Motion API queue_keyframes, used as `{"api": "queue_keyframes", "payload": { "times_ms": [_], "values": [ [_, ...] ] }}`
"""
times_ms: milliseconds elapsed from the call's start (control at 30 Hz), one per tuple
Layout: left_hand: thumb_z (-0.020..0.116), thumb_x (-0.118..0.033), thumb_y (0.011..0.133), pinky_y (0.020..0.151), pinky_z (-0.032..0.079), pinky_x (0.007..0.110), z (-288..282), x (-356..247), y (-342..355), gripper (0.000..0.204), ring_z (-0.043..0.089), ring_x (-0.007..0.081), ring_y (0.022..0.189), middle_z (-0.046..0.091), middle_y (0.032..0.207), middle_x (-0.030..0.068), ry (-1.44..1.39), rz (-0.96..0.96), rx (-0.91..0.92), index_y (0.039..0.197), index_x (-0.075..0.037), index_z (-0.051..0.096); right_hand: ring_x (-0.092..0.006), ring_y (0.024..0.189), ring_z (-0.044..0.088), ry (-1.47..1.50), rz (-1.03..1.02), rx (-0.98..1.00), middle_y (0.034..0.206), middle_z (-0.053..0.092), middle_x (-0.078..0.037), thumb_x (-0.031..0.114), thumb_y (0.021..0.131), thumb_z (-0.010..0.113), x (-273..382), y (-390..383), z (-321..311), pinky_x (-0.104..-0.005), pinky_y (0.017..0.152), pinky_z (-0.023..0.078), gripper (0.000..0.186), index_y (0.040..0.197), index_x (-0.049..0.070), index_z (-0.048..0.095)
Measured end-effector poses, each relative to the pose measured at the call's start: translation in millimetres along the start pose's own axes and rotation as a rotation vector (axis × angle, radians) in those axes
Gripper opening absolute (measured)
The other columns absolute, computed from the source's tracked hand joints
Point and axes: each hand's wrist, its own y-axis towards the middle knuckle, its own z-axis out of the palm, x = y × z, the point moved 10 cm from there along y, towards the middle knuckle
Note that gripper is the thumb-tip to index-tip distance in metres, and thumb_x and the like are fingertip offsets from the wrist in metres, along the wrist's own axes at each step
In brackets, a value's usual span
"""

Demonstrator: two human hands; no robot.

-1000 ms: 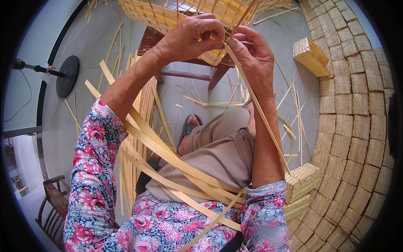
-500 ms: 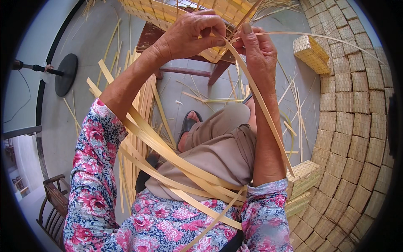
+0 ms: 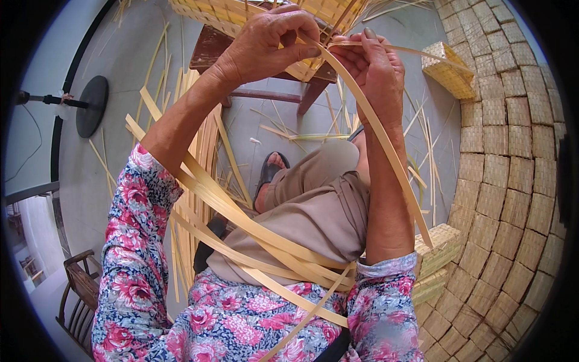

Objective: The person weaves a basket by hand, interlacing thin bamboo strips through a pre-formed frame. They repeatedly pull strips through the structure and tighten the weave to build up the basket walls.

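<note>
Pinched long wide strip [image 3: 395,160] with left hand [image 3: 271,45]; gripped thinner strip [image 3: 419,52] with right hand [image 3: 381,75], close beside woven basket [image 3: 211,17].

No text, label, brand, number or sign can be read on any of the things shown in the head view.

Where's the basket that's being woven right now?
In the head view, the basket is at the top, near the middle, over the red-brown stool, close to the left hand and right hand.
</note>
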Motion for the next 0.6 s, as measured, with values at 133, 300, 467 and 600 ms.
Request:
{"api": "queue_keyframes", "payload": {
  "times_ms": [133,300,467,600],
  "values": [
    [0.078,-0.019,0.091,0.061,0.045,0.024,0.2,-2.7,0.7,0.017,0.054,0.0090,0.067,0.060,0.088,-0.0011,0.004,0.026,0.008,0.098,-0.008,0.068,-0.0152,0.077,0.072,-0.024,-0.036,0.000,0.087,0.072,-0.010,0.026,0.103,0.060,3.2,-1.0,3.9,-0.0271,0.074,0.062,0.025,0.099,0.001,0.065],
    [0.077,-0.021,0.091,0.061,0.045,0.023,2.7,1.8,0.5,0.017,0.053,0.0088,0.067,0.060,0.088,-0.0013,-0.025,0.009,0.013,0.099,-0.008,0.068,-0.0135,0.077,0.072,-0.056,-0.072,0.007,0.083,0.072,-0.009,0.028,0.102,0.062,7.4,-1.9,3.6,-0.0259,0.072,0.062,0.028,0.094,0.002,0.068],
    [0.078,-0.022,0.091,0.061,0.045,0.023,1.3,2.1,-1.2,0.018,0.052,0.0084,0.067,0.060,0.089,-0.0015,-0.012,0.015,-0.003,0.098,-0.008,0.068,-0.0153,0.078,0.073,-0.028,-0.060,0.012,0.083,0.072,-0.010,0.026,0.102,0.060,4.2,0.3,3.9,-0.0266,0.073,0.062,0.027,0.094,0.001,0.068],
    [0.078,-0.021,0.091,0.061,0.045,0.023,0.9,1.4,-0.5,0.018,0.051,0.0079,0.067,0.059,0.089,-0.0017,-0.009,0.025,-0.006,0.098,-0.008,0.068,-0.0170,0.077,0.074,-0.018,-0.054,0.019,0.085,0.072,-0.011,0.022,0.103,0.056,4.3,-1.1,4.7,-0.0274,0.074,0.062,0.025,0.096,0.000,0.067]
  ]
}}
